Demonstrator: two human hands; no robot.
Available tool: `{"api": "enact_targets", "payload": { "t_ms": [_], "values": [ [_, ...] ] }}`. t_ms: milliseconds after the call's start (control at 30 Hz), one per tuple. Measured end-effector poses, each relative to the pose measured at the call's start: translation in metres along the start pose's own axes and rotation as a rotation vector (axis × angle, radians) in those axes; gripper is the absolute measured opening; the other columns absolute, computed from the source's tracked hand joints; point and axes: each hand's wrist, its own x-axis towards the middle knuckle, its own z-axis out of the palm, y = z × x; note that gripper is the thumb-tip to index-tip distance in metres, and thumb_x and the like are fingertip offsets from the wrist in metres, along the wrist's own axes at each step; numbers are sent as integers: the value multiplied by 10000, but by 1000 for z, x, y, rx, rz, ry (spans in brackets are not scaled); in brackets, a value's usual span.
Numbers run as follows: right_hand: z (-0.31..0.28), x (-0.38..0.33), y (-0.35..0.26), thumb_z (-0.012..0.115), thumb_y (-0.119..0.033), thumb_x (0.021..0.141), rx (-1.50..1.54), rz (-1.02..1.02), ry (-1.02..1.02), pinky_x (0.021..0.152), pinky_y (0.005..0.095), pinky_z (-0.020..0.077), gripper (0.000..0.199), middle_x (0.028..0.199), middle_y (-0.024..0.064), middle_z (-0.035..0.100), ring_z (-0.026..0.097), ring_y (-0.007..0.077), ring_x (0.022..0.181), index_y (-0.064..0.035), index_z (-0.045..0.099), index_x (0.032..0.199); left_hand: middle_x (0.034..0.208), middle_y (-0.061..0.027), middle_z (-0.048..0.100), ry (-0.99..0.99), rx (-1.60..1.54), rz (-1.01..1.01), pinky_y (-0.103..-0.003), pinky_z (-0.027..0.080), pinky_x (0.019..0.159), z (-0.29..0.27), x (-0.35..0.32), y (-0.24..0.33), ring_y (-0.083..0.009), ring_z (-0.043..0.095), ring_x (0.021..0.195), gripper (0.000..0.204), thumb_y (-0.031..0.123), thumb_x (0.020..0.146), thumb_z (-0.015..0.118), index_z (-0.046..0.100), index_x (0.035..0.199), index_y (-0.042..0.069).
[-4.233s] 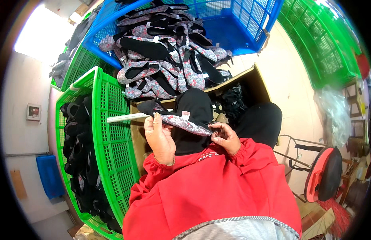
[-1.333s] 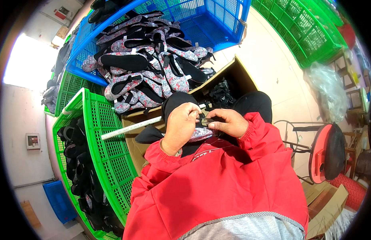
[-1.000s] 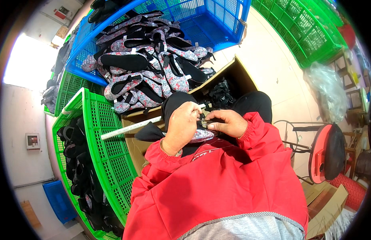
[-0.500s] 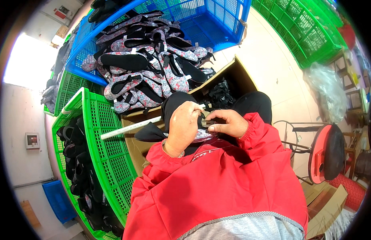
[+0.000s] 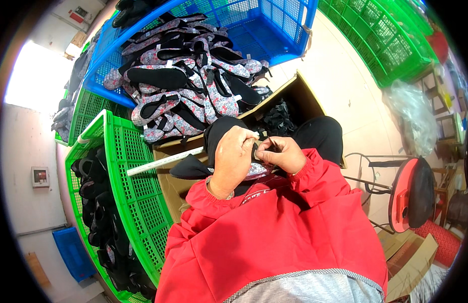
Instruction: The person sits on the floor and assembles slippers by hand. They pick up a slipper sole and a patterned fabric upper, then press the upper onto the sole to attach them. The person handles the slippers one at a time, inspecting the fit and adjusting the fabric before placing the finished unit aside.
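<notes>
My left hand [image 5: 231,157] is closed over my lap, its fingers wrapped round a floral cloth slipper [image 5: 258,170]. A black fabric piece [image 5: 189,167] juts out to the left of that hand; whether it belongs to the same slipper is unclear. A white plastic rod [image 5: 165,161] runs under the hand, and a white tip shows by the fingertips. Close by on the right, my right hand [image 5: 285,153] pinches thumb against fingers at the slipper's edge. Something small, dark and thin shows in that pinch, too small to name.
A heap of floral slippers [image 5: 158,77] spills from a blue crate [image 5: 254,40] ahead. Black scraps [image 5: 279,118] lie in a cardboard box [image 5: 308,96] by my knees. A green crate [image 5: 135,187] of black footwear stands left; a round-seated stool [image 5: 403,194] stands right.
My right hand has drawn in slightly to the left and its fingers have closed into a tighter pinch. My left hand stays almost in place.
</notes>
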Motion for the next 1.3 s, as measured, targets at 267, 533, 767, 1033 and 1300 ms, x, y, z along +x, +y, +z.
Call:
{"api": "enact_targets", "payload": {
  "t_ms": [267, 533, 767, 1033, 1300],
  "values": [
    [-7, 1, 7, 728, -124, 873, 125, -64, 121, 664, 235, 461, 142, 801, 14, 634, 562, 79, 705, -10, 651, 908, 878, -86, 588, -89, -175, -99, -256, 513, 706, -5, -1, 1, -195, 621, 803, 151, -85, 766, 583, 623, 890, -8],
    [-6, 2, 12, 706, -138, 892, 99, -181, 111, 685, 243, 468, 151, 837, 23, 636, 565, 88, 730, -1, 649, 924, 738, -102, 565, -210, 68, 46, -332, 469, 612, -6, 0, 4, -246, 595, 683, 47, 22, 725, 651, 640, 763, -1],
    [-7, 1, 10, 700, -130, 895, 113, -177, 126, 694, 245, 473, 142, 836, 21, 636, 567, 87, 734, -3, 644, 920, 748, -101, 573, -240, 32, -33, -340, 467, 623, -5, 1, 2, -247, 595, 686, 25, 30, 751, 648, 643, 756, 6],
    [-15, 0, 1, 659, -120, 929, 116, -157, 178, 713, 243, 480, 124, 836, 31, 647, 583, 95, 742, 1, 648, 955, 774, -118, 563, -151, 54, 28, -376, 460, 705, -1, 0, -4, -302, 582, 762, 32, -1, 794, 620, 596, 808, 15],
    [-31, -4, -2, 547, -221, 1009, 34, -136, 88, 729, 239, 466, 240, 868, 42, 636, 585, 95, 801, -18, 562, 1134, 782, -125, 529, -129, 88, 107, -393, 443, 712, 0, 0, 0, -328, 555, 779, 63, -11, 803, 595, 541, 808, 21]
  ]
}}
